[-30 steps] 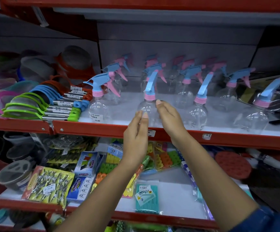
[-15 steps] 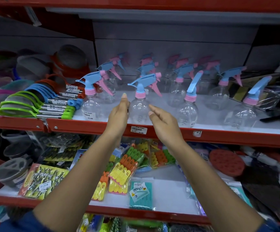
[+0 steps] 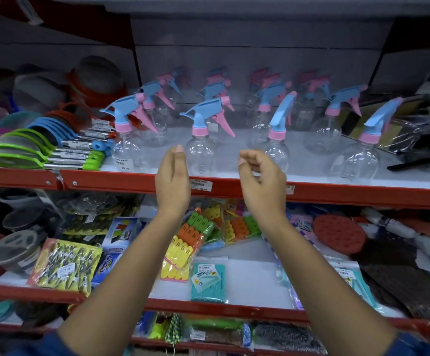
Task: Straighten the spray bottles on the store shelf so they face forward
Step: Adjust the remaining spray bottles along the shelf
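Several clear spray bottles with blue heads, pink collars and pink triggers stand on the white upper shelf [image 3: 234, 187]. The front middle bottle [image 3: 201, 150] has its nozzle turned to the right, like the left front bottle [image 3: 126, 147]. Two more front bottles, one right of middle [image 3: 276, 140] and one at the far right [image 3: 362, 160], show their heads edge-on. My left hand [image 3: 174, 176] is flat, fingers straight, just left of the middle bottle, holding nothing. My right hand [image 3: 260, 176] hovers with curled fingers in front of the third bottle, holding nothing.
Green and blue strainers [image 3: 26, 150] lie at the shelf's left end. Dark packaged goods [image 3: 419, 150] sit at the right. The red shelf lip carries a price tag [image 3: 201, 185]. The lower shelf holds clothespin packs [image 3: 185, 242], a teal comb pack [image 3: 207, 281] and other packets.
The middle bottle's head has gone from edge-on to side-on. Both hands have come off it, and my right hand has shifted right and curled in front of the third bottle.
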`<act>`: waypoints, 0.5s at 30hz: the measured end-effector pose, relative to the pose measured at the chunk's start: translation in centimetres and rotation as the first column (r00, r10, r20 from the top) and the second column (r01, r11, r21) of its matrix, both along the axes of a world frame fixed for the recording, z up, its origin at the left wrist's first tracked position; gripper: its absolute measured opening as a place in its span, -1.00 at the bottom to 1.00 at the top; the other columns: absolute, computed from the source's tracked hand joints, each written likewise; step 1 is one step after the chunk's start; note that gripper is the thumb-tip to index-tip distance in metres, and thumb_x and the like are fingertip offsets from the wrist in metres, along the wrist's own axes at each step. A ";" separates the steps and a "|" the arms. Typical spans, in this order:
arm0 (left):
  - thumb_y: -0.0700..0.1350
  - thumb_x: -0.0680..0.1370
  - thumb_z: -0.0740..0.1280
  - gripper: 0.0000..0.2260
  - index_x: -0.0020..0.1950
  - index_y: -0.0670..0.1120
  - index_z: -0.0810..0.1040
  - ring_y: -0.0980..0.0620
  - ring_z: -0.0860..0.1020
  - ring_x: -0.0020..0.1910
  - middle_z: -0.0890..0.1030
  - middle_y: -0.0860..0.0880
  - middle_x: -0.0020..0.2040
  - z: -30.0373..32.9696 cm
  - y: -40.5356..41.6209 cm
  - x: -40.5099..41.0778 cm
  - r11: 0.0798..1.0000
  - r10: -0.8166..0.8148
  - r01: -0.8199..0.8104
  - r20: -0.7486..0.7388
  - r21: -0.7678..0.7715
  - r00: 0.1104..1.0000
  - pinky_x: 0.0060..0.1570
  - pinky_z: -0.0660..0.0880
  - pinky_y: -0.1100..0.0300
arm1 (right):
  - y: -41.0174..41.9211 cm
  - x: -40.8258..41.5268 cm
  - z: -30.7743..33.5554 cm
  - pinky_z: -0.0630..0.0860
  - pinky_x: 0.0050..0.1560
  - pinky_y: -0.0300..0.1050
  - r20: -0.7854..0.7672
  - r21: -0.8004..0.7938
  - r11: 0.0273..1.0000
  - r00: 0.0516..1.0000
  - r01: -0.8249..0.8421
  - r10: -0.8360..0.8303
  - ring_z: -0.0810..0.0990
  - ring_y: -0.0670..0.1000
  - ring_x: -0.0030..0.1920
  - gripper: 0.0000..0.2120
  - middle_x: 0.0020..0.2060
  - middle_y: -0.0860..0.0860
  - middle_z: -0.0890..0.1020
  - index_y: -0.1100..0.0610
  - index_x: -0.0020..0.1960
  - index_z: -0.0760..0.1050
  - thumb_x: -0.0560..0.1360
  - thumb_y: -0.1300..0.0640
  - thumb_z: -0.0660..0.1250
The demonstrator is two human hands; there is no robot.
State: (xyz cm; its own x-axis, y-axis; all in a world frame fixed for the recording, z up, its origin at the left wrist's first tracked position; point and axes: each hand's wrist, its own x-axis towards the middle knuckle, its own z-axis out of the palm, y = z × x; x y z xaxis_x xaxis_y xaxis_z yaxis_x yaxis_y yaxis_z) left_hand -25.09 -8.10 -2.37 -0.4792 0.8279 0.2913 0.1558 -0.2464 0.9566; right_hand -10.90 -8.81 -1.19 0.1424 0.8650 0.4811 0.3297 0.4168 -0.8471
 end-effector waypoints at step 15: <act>0.04 0.61 0.14 -0.66 0.33 -0.03 0.44 0.22 0.41 0.23 0.48 0.08 0.27 -1.0 -1.4 12.0 0.975 -0.209 0.218 -0.137 0.051 0.968 0.17 0.27 0.48 | 4.1 8.5 1.2 0.42 -0.21 -0.55 0.048 -0.254 0.966 0.997 -0.054 0.068 0.51 -0.10 0.01 -0.60 0.18 0.01 0.49 0.09 0.41 0.33 0.62 -0.03 0.11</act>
State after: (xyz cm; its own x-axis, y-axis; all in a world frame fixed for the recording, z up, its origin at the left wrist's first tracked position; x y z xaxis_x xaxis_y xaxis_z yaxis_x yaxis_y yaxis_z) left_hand -13.07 -9.50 -3.42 -0.2480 0.8843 0.3955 0.2146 -0.3480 0.9126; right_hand -2.44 -4.73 0.00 0.0646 0.9655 0.2522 0.3601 0.2131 -0.9082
